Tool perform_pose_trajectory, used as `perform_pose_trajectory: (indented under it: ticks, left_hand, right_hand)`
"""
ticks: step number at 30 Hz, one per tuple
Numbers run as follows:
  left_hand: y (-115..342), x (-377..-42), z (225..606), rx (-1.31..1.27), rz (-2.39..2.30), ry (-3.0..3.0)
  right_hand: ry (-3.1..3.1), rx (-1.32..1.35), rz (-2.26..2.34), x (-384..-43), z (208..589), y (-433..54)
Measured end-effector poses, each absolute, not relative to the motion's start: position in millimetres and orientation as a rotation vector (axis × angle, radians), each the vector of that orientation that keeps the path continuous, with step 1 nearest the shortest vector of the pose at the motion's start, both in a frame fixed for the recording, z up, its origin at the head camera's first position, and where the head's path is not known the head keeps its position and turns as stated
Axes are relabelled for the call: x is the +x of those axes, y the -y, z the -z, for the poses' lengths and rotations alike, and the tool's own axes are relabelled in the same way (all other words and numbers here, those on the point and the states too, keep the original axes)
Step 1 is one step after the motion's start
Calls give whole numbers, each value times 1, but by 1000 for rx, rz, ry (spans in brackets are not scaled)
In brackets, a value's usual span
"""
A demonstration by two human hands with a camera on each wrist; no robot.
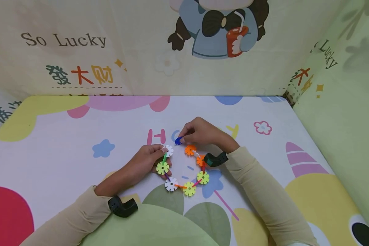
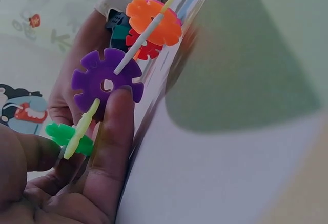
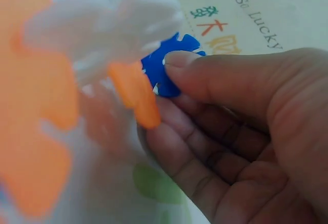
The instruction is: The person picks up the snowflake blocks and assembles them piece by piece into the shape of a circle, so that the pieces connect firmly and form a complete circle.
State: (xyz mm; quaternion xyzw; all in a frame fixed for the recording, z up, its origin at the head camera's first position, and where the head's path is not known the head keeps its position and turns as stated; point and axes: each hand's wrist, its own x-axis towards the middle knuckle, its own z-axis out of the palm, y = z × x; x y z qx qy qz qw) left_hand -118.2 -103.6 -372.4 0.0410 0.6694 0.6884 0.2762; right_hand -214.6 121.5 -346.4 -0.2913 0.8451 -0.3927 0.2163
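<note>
A curved chain of notched plastic discs (image 1: 189,189), in yellow-green, white, orange and other colours, hangs between my hands in the head view. My left hand (image 1: 147,158) pinches its left end at a white disc (image 1: 169,151); a finger lies against a purple disc (image 2: 97,75) in the left wrist view. Thumb and fingers of my right hand (image 1: 200,132) pinch a blue disc (image 3: 171,65). Beside it is the chain's other end, an orange disc (image 1: 190,150), whose edge meets my right fingers in the right wrist view. A gap separates the blue disc from the white one.
Beneath the hands is a table (image 1: 64,164) covered with a printed cartoon cloth. A printed curtain (image 1: 135,51) hangs behind its far edge, and another pale one (image 1: 341,119) stands along the right side. Each wrist wears a dark band camera (image 1: 123,206).
</note>
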Motion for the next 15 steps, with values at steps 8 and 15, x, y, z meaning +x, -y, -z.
perform_pose_trajectory:
  ticks: [8, 15]
  left_hand:
    - [104, -119, 372, 85, -1859, -1783]
    - [103, -120, 371, 55, -1882, -1770]
  right_hand:
    - [-2297, -769, 1207, -209, 343, -126]
    - [-2262, -809, 1271, -206, 342, -127]
